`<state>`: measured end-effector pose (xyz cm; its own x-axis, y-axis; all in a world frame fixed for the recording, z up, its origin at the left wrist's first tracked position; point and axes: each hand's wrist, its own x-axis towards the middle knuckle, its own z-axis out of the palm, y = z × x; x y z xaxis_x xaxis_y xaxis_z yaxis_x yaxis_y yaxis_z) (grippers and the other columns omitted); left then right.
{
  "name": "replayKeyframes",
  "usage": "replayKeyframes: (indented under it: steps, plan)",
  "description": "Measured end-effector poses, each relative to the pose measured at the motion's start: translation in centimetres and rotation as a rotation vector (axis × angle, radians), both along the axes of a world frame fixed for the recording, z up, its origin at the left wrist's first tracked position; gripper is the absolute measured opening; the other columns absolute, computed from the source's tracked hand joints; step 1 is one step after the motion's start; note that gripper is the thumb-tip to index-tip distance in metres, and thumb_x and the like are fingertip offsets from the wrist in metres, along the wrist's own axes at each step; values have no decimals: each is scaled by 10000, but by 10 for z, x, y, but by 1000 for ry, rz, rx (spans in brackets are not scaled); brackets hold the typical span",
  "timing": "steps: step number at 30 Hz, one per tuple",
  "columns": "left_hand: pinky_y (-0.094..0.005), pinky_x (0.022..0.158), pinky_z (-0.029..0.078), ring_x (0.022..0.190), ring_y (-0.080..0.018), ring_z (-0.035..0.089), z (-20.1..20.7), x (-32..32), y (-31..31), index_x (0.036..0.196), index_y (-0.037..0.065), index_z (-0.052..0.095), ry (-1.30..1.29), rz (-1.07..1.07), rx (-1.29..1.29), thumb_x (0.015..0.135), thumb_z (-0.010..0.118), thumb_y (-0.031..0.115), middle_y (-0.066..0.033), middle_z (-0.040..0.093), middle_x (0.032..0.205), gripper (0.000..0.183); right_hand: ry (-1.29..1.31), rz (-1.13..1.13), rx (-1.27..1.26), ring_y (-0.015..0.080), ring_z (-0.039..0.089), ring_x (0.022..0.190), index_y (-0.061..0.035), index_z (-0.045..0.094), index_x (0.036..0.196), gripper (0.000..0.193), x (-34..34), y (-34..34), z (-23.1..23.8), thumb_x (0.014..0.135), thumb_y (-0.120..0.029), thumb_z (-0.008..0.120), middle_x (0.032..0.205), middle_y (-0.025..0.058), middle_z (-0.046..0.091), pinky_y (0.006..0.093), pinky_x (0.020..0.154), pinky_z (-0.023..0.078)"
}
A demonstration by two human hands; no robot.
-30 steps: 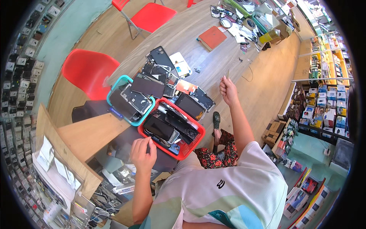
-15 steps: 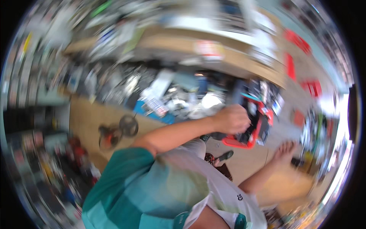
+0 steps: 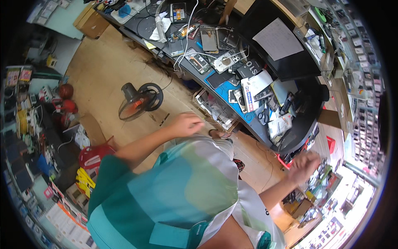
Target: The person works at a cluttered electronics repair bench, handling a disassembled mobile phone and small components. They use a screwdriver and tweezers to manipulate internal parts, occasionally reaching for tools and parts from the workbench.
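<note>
My left hand (image 3: 188,124) hangs in front of my body over the wooden floor, its fingers loosely curled with nothing visible in them. Near it are a standing fan (image 3: 139,101) lying low on the floor and a bin of odds and ends (image 3: 214,108) under the desk. My right hand (image 3: 304,167) is raised at the right, off the desk's front corner, smeared by motion; its fingers look bent and I cannot make out anything in them. Neither hand touches the desk (image 3: 260,129).
Opened phones (image 3: 197,60), a blue mat (image 3: 247,116), scissors (image 3: 263,115) and a dark monitor (image 3: 286,66) with a paper sheet crowd the desk. A red chair-like item (image 3: 93,157) and packed shelves stand at the left. A cable (image 3: 271,166) trails on the floor.
My view has turned, bringing the desk's phones and the fan closer into sight. My left hand has moved from beside the red basket to above the floor; my right hand stays raised at the right.
</note>
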<state>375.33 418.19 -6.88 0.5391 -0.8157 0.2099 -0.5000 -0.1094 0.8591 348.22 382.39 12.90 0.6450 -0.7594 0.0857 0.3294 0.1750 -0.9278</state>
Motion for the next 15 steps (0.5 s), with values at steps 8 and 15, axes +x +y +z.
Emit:
replayKeyframes:
  steps: [8,15]
  plan:
    - [-354,1009,529,1113,-208,668,39,6,59,1352,16,590,1364,188,-237,1112,491,298,-108,695,1209,383,720,597,-905,443,664,1020,-38,608,1343,352,205,204,-96,1057,-232,540,1197,239,652,479,909,531]
    - [-430,1023,526,1187,-252,635,-5,16,40,1280,6,596,1532,527,-437,1132,406,388,-168,663,1265,451,425,838,-1047,399,691,1007,-51,624,1362,401,245,258,-147,979,-167,605,1220,224,642,463,872,564]
